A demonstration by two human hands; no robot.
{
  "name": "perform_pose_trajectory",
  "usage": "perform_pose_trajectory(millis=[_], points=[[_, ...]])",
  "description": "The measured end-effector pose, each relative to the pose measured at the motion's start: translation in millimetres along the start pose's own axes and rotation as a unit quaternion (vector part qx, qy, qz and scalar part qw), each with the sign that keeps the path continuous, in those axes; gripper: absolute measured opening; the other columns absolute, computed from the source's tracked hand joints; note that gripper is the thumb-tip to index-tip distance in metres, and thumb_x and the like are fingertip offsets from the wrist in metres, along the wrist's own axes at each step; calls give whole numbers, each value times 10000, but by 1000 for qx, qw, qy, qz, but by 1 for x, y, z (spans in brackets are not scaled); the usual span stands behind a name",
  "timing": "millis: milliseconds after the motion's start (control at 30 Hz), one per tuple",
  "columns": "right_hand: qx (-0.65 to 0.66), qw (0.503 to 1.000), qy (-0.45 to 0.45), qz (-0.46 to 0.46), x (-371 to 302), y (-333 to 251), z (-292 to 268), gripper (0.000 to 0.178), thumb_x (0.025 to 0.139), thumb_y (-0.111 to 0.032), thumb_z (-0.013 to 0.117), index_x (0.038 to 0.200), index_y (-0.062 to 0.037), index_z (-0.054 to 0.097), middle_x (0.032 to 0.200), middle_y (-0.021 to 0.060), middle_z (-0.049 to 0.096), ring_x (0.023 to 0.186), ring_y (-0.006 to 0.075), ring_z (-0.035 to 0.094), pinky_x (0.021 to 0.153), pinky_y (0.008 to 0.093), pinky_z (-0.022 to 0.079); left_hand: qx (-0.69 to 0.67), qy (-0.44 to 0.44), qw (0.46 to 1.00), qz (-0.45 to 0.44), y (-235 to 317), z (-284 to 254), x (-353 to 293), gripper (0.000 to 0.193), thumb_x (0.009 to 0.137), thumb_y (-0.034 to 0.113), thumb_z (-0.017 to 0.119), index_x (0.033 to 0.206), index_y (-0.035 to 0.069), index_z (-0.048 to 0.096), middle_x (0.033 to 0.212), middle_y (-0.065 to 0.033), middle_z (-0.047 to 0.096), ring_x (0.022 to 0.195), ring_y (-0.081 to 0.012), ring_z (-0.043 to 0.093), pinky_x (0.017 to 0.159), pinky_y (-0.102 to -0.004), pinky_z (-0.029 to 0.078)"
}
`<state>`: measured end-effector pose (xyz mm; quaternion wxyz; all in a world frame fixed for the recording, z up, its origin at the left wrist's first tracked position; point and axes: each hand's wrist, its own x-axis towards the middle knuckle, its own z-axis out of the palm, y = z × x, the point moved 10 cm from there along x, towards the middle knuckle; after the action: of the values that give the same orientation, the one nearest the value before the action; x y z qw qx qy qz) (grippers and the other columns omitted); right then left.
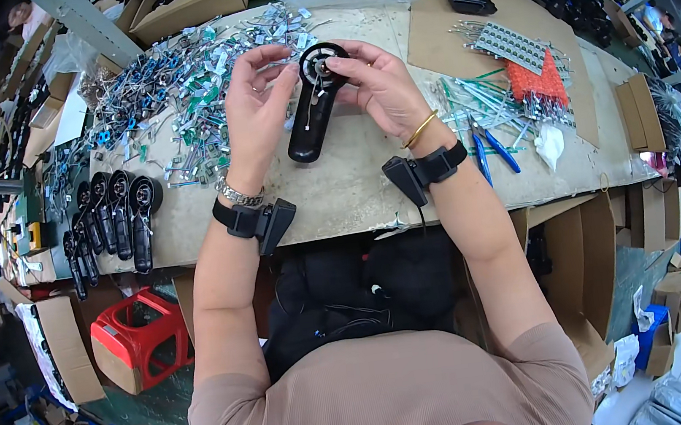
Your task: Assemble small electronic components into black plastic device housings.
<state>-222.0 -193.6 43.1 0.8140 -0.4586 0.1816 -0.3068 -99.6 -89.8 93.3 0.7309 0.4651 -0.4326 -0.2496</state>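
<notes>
The right hand (376,87) clamps the round head of a black handle-shaped casing (310,131), thumb pressed on its face and fingers around the right side, while the left hand (257,104) sits at the head's left rim, thumb and curled fingers slightly parted; whether it grips cannot be told. The casing slants above the worktable (339,200), between small wired boards (204,136) on the left and blue-handled pliers (501,152) on the right.
</notes>
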Motion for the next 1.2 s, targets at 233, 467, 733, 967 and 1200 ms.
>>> perform_pose_trajectory(millis=[233,467,733,967,1200], points=[[4,1000,-11,-2,0,0,1,347,939,-92,696,1267,-13,615,1139,71,681,1014,151,676,844,338,595,-65,-24,978,-195,-34,0,-7,419,927,80,711,1308,-21,568,1290,-95,600,1091,-122,604,812,-235,549],[-24,1000,-7,0,-1,2,-1,363,946,-110,695,1282,-10,602,1147,72,670,1010,152,679,838,325,597,169,-57,983,54,5,5,1,355,849,107,781,1196,89,705,1294,-77,586,1115,-175,568,923,-308,505],[-13,1000,-4,17,0,6,-2,352,966,-112,663,1295,-8,594,1152,74,657,1021,159,674,833,331,596,306,-59,941,129,17,12,-1,276,803,85,800,1072,141,773,1259,-100,579,1116,-239,555,986,-357,466],[-3,999,-9,31,-2,7,-1,354,974,-111,646,1307,-4,587,1153,75,651,1024,164,669,837,338,594,320,-54,935,147,19,14,-2,256,799,84,805,1051,113,764,1243,-100,585,1082,-247,588,947,-358,492],[-38,999,-12,19,0,9,-1,381,950,-104,686,1305,-4,592,1146,74,654,1021,169,670,835,339,593,322,-48,933,152,24,17,-4,221,798,74,801,1014,91,758,1212,-117,603,1057,-260,624,928,-370,506]])
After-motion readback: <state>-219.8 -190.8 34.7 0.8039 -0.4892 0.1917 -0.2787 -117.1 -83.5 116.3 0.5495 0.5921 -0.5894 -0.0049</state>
